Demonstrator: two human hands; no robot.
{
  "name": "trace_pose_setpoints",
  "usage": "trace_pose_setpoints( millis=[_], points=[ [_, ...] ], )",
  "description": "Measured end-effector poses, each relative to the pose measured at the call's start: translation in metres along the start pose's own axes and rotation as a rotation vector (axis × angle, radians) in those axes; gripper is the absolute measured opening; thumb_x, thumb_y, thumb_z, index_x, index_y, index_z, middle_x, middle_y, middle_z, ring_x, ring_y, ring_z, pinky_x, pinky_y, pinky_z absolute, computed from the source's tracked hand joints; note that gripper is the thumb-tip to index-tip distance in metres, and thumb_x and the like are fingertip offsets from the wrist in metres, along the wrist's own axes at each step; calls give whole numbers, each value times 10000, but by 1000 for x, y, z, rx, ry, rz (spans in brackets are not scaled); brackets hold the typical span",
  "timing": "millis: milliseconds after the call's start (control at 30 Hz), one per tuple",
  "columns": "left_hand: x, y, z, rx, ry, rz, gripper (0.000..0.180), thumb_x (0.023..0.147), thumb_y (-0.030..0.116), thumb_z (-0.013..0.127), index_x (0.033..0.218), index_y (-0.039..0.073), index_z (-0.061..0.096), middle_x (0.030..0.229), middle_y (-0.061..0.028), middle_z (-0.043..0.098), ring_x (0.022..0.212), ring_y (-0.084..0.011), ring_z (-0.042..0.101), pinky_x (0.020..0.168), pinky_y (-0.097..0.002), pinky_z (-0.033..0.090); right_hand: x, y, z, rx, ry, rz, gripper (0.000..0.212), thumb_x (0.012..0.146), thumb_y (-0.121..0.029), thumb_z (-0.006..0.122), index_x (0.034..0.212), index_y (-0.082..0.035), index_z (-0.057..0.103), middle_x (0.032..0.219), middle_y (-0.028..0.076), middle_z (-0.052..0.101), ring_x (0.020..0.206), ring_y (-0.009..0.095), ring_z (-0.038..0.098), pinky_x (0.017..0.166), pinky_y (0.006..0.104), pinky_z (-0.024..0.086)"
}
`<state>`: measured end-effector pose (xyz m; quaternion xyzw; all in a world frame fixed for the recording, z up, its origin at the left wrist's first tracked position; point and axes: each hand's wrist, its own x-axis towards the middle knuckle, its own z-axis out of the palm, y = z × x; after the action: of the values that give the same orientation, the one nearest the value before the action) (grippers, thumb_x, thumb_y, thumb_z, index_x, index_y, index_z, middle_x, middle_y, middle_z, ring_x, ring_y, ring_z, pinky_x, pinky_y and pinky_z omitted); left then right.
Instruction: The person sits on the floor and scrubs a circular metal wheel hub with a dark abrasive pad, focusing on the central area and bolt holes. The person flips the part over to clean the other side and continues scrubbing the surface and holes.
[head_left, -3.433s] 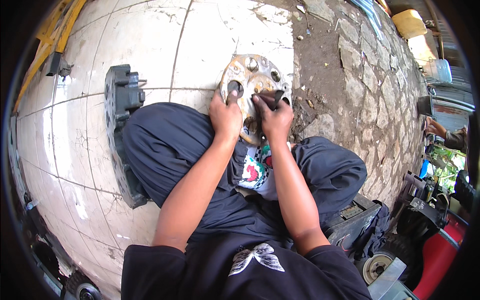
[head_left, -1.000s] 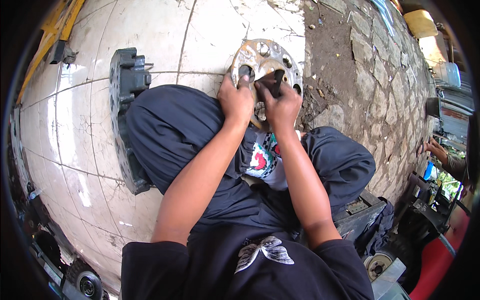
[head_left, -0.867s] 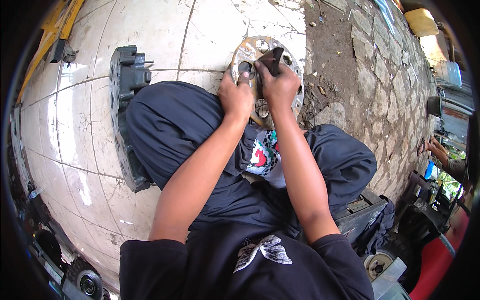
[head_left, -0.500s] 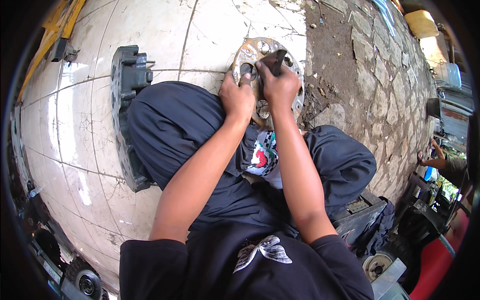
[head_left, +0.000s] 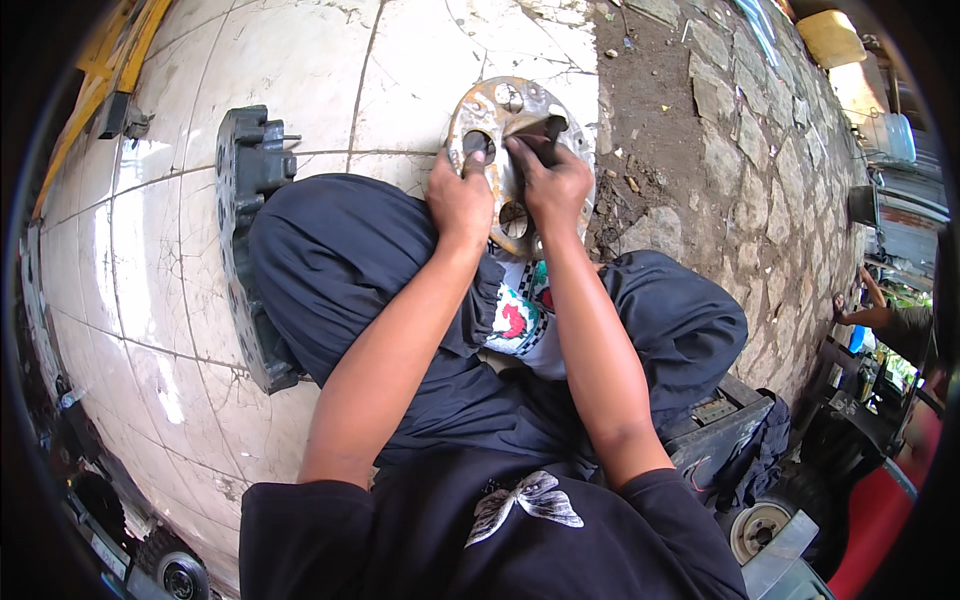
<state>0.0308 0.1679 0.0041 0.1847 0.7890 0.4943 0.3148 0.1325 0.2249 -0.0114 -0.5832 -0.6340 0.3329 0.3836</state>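
A round, rusty metal plate (head_left: pixel 487 112) with several large holes rests in front of my crossed legs, over the edge of the tiled floor. My left hand (head_left: pixel 462 200) grips its near left rim, the thumb by one of the holes. On the plate's face, my right hand (head_left: pixel 560 190) pinches a dark folded sheet (head_left: pixel 541 130) that looks like sandpaper. The sheet lies against the metal near the plate's middle, its far end curling up. Both hands cover part of the plate's near side.
Left of my knee stands a dark, heavy metal casting (head_left: pixel 238 230) on edge. A yellow metal frame (head_left: pixel 128 60) rises at the far left. Dirt and stone paving (head_left: pixel 735 170) lie on the right. A dark box (head_left: pixel 715 430) is beside my right thigh. Another person's arm (head_left: pixel 868 305) shows at far right.
The dark sheet has tipped lower against the plate, its shape slightly turned. Both hands and the plate appear a little farther left, along with the whole view.
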Motion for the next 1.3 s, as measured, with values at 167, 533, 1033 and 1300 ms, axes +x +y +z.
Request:
trace_pose_setpoints(
  millis=[167, 533, 1033, 1300],
  points=[
    [10, -19, 1, -35, 22, -7, 317, 970, 193, 710, 1186, -39, 693, 1096, -288, 726, 1058, -484, 682, 958, -498, 505, -20, 11, -14, -52, -14, -33, 218, 829, -233, 873, 945, -53, 839, 858, 148, 788, 763, 277, 760, 730, 365, 560],
    [12, -10, -2, 12, 34, 23, 287, 976, 219, 711, 1125, -27, 704, 1026, -249, 749, 994, -444, 714, 893, -490, 526, -19, 18, -22, 86, -109, 133, 204, 866, -190, 862, 1005, -43, 840, 884, 81, 790, 800, 153, 701, 765, 309, 532],
    [4, 23, -22, -868, -628, -308, 531, 873, 62, 773, 1371, -17, 607, 1270, -133, 700, 1155, -245, 670, 1019, -377, 534, -6, 40, -17, 527, 71, 268, 279, 953, -235, 817, 1087, 6, 772, 1003, 77, 790, 871, 138, 709, 812, 290, 539],
    [17, -1, -11, -612, -777, -166, 503, 879, 30, 728, 1337, -94, 562, 1230, -196, 688, 1054, -285, 725, 939, -398, 617, -3, 44, -34, 1080, 179, 372, 375, 990, -285, 782, 1247, -43, 656, 1161, 40, 712, 997, 151, 671, 903, 324, 537]
  ],
)
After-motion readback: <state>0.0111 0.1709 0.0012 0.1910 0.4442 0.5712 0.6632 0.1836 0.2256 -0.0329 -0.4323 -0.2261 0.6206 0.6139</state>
